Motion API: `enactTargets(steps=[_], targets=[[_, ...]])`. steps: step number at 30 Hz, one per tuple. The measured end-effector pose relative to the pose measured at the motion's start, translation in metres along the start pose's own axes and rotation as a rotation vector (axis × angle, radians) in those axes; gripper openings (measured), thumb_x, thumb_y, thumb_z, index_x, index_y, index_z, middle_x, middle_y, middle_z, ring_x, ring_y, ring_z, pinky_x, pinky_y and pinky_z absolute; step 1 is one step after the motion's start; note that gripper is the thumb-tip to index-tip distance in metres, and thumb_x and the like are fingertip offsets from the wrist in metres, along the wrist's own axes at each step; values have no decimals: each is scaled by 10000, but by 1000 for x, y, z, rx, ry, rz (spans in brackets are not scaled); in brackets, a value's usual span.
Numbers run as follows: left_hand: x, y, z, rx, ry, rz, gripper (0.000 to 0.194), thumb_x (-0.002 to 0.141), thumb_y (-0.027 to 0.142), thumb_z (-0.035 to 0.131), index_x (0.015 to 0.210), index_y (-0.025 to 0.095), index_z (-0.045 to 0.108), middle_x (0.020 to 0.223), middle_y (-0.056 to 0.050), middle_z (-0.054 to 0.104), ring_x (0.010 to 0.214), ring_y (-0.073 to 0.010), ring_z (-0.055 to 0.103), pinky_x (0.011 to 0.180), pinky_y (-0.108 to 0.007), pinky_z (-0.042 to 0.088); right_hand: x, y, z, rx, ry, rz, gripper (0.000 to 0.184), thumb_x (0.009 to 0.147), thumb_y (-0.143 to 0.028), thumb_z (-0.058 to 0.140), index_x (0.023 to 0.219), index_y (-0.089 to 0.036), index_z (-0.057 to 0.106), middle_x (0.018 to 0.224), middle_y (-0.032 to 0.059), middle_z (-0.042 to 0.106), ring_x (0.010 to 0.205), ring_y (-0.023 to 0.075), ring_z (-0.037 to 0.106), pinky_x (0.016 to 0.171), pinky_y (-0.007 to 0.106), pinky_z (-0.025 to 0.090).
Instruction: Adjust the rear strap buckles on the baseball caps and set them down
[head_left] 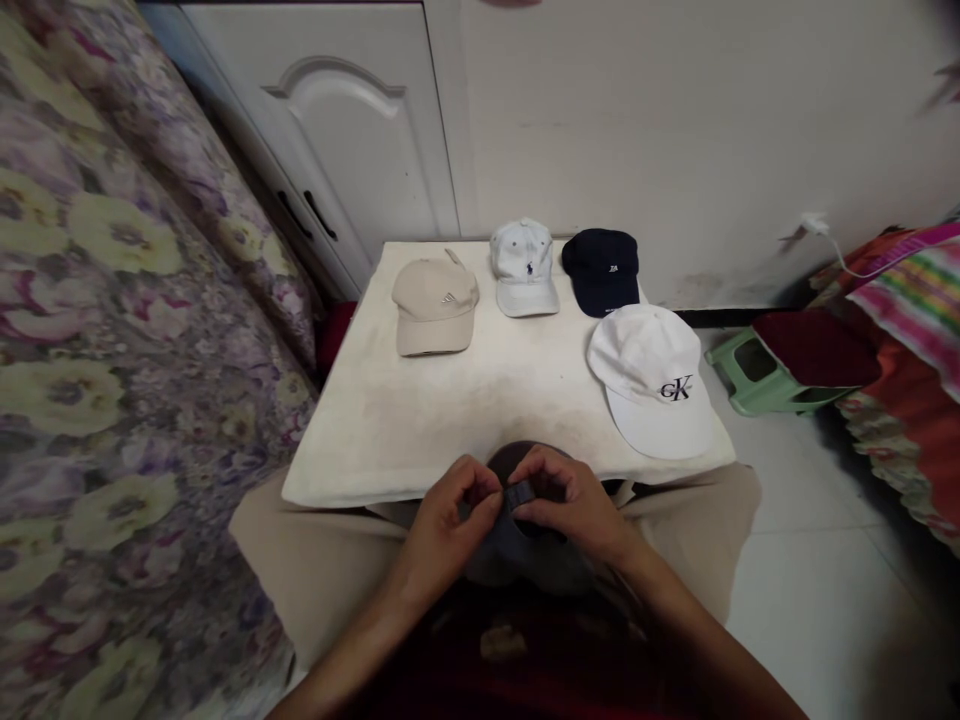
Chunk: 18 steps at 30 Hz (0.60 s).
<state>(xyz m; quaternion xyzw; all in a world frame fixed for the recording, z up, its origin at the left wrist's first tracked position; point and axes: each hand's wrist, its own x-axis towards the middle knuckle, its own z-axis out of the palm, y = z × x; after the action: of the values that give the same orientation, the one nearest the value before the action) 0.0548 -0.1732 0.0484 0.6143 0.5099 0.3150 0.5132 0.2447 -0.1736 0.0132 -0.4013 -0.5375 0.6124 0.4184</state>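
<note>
Dark red clothing (562,670) is filling the foreground, below the near edge of the desk (420,410), which is serving as landmark.

Sizes, descending: floral curtain (150,350) is hanging left of the desk. White cap with GK lettering (652,350) is sitting at the desk's near right corner. Beige cap (431,300) is lying on the desk's left side, toward the far edge; navy cap (600,265) is resting at the far right; pale cap (523,255) is standing by the far edge, between those two.

Dark cap, the piece being worked, is showing in front of the desk's near edge, mostly hidden behind the hands; whether it is touching the desk, cannot tell.

Right hand (551,492) is gripping a dark strip (519,493), apparently the cap's strap, between thumb and fingers. Left hand (472,500) is closing thumb and index on the strip's left end, seemingly gripping it too.

Technique, own judgement: right hand should be steadying the strip while left is working the end in small movements; flat, untwisted material should be feeding more easily, and gentle tension should be sparing the stitching.
</note>
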Motion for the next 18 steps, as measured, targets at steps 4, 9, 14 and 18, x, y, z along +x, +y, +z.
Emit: enactTargets(steps=[4, 9, 14, 18], targets=[[-3, 1, 1, -27, -64, -97, 187, 870, 358, 583, 779, 195, 589, 692, 22, 514, 678, -161, 443, 623, -255, 345, 0, 6, 5, 20, 49, -13, 213, 714, -231, 785, 904, -215, 691, 831, -22, 610, 752, 150, 571, 690, 272, 441], [1, -4, 1, -175, -127, -161, 235, 851, 402, 622, 776, 181, 591, 689, 30, 507, 647, -139, 423, 593, -241, 321, 0, 7, 8, -77, 80, -52, 180, 734, -226, 787, 898, -223, 711, 844, -20, 609, 776, 153, 572, 701, 270, 431], [4, -15, 2, -344, -122, -253, 229, 779, 375, 690, 742, 177, 580, 639, 47, 478, 578, -113, 380, 558, -232, 280, -1, 6, 8, -140, 68, -70, 156, 756, -216, 768, 897, -225, 699, 853, -17, 612, 798, 159, 577, 722, 276, 433], [5, -17, 0, -343, -93, -210, 182, 779, 313, 674, 713, 181, 568, 720, 22, 527, 668, -137, 455, 610, -239, 321, -1, 6, 8, -151, 70, -66, 175, 759, -213, 744, 924, -229, 688, 882, -7, 626, 821, 172, 587, 742, 293, 451]])
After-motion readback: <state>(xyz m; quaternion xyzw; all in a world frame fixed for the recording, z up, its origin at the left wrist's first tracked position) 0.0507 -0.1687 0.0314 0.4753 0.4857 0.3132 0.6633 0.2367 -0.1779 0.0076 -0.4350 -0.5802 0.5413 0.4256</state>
